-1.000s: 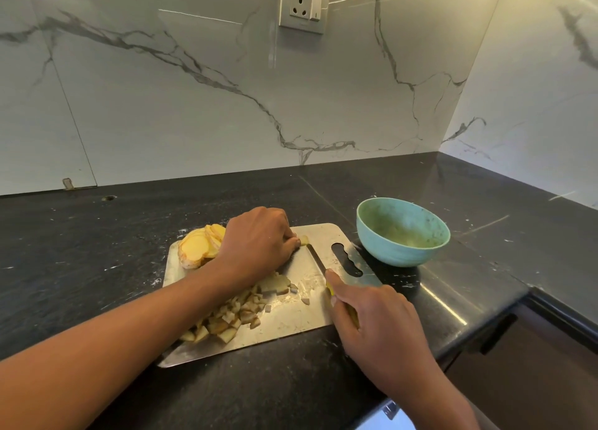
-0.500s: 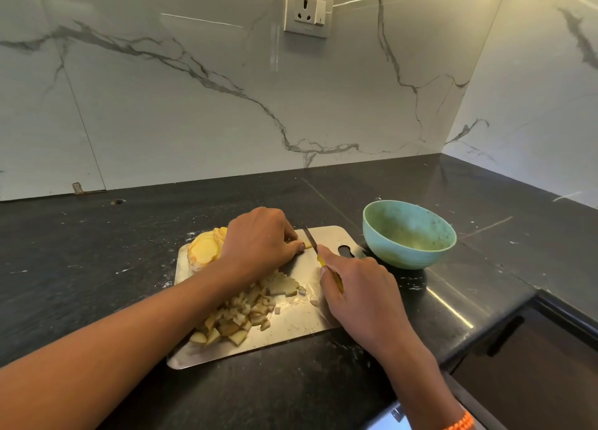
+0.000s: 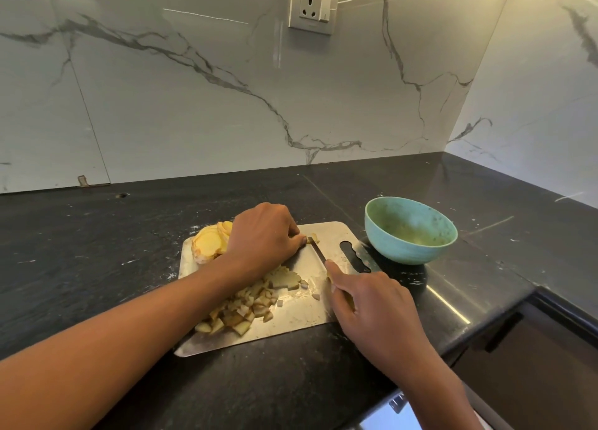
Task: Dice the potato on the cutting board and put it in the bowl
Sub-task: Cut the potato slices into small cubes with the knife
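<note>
On the steel cutting board [image 3: 326,313], your left hand [image 3: 263,235] curls down over a piece of potato, fingertips tucked against the knife [image 3: 317,251] blade. Your right hand [image 3: 372,303] is wrapped round the knife's yellow handle, forefinger stretched along the spine, the tip reaching toward the far edge. Potato slices [image 3: 210,245] sit stacked at the board's far left corner, just beside your left wrist. Diced potato [image 3: 241,313] lies heaped on the near half, under your left forearm. Over to the right, the turquoise bowl [image 3: 411,232] stands on the dark counter [image 3: 97,251], just beside the board; no potato pieces show inside it, only a greenish smear.
</note>
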Available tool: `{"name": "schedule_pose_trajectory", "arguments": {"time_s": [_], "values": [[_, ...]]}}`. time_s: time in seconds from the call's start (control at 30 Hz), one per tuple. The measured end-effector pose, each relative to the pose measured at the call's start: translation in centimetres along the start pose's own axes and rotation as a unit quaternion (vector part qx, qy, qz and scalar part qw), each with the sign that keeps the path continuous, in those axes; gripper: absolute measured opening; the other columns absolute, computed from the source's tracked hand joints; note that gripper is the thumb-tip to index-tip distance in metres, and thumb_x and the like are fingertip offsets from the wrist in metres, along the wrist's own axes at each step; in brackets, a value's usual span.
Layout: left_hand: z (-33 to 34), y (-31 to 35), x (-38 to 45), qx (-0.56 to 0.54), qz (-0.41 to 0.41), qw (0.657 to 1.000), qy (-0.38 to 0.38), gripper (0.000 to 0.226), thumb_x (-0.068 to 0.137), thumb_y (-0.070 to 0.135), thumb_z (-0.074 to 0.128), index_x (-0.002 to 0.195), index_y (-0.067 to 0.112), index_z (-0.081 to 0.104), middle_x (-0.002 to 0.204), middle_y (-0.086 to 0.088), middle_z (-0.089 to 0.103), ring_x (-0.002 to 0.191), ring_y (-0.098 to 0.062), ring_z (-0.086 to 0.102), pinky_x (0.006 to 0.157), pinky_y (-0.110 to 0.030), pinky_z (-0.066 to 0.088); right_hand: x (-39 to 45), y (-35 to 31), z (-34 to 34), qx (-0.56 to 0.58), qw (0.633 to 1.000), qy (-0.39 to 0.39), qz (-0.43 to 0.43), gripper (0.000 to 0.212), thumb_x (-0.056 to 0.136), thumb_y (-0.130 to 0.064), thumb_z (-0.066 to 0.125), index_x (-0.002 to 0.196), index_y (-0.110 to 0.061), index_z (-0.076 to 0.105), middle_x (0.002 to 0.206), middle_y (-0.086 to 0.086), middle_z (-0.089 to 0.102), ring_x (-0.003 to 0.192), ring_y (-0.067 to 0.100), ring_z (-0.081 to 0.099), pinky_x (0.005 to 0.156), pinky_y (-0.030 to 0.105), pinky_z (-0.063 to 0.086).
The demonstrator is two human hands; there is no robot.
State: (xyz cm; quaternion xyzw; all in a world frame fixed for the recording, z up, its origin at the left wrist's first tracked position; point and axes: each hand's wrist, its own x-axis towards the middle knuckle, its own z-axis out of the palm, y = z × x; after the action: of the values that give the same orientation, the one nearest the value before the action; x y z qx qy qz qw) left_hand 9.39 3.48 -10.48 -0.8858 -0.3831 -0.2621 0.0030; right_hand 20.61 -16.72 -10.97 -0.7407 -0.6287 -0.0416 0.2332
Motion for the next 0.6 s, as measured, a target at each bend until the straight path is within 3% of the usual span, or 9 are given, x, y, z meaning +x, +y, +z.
{"name": "schedule_pose_trajectory", "arguments": {"time_s": [0.1, 0.23, 0.37, 0.47, 0.6], "values": [[0.1, -0.2, -0.1, 0.026, 0.004, 0.999, 0.018, 0.035, 0.092, 0.061, 0.070, 0.108, 0.032, 0.082, 0.098, 0.018, 0.075, 0.078, -0.006, 0.063, 0.060, -0.022, 0.046, -0.7, -0.3, -0.2, 0.011, 1.000, 0.005, 0.005, 0.047, 0.105, -0.038, 0.044, 0.152, -0.037, 0.046, 0.076, -0.015, 0.058, 0.077, 0.010, 0.054, 0.072, 0.036, 0.048], [-0.1, -0.3, 0.0, 0.022, 0.015, 1.000, 0.007, 0.034, 0.093, 0.060, 0.069, 0.110, 0.033, 0.082, 0.101, 0.019, 0.075, 0.082, -0.006, 0.063, 0.055, -0.017, 0.036, -0.3, -0.7, -0.2, 0.019, 0.998, 0.051, 0.021, 0.044, 0.103, -0.033, 0.050, 0.147, -0.034, 0.053, 0.064, -0.015, 0.057, 0.063, 0.008, 0.051, 0.058, 0.030, 0.042], [-0.1, -0.3, 0.1, 0.023, 0.023, 0.999, -0.006, 0.036, 0.092, 0.063, 0.069, 0.111, 0.035, 0.081, 0.103, 0.019, 0.075, 0.085, -0.007, 0.063, 0.055, -0.018, 0.035, 1.2, -1.1, 0.2, 0.002, 0.998, 0.065, 0.021, 0.045, 0.104, -0.033, 0.048, 0.149, -0.033, 0.052, 0.070, -0.010, 0.065, 0.067, 0.010, 0.056, 0.065, 0.037, 0.051], [-0.7, -1.1, 0.7, 0.040, 0.022, 0.999, -0.015, 0.043, 0.088, 0.070, 0.068, 0.112, 0.037, 0.080, 0.104, 0.019, 0.076, 0.084, -0.005, 0.063, 0.070, -0.025, 0.052, 2.8, -1.4, 0.8, -0.012, 0.999, 0.038, 0.012, 0.046, 0.106, -0.035, 0.042, 0.151, -0.034, 0.048, 0.081, -0.009, 0.069, 0.072, 0.010, 0.056, 0.065, 0.034, 0.045], [-1.2, -2.3, 1.3, 0.040, 0.019, 0.998, -0.044, 0.044, 0.085, 0.074, 0.069, 0.110, 0.040, 0.080, 0.101, 0.019, 0.076, 0.080, -0.002, 0.058, 0.077, -0.029, 0.046, 3.3, -1.4, 0.9, -0.016, 1.000, 0.015, 0.013, 0.046, 0.107, -0.036, 0.040, 0.153, -0.035, 0.045, 0.074, -0.014, 0.058, 0.070, 0.009, 0.052, 0.063, 0.031, 0.041]]}}
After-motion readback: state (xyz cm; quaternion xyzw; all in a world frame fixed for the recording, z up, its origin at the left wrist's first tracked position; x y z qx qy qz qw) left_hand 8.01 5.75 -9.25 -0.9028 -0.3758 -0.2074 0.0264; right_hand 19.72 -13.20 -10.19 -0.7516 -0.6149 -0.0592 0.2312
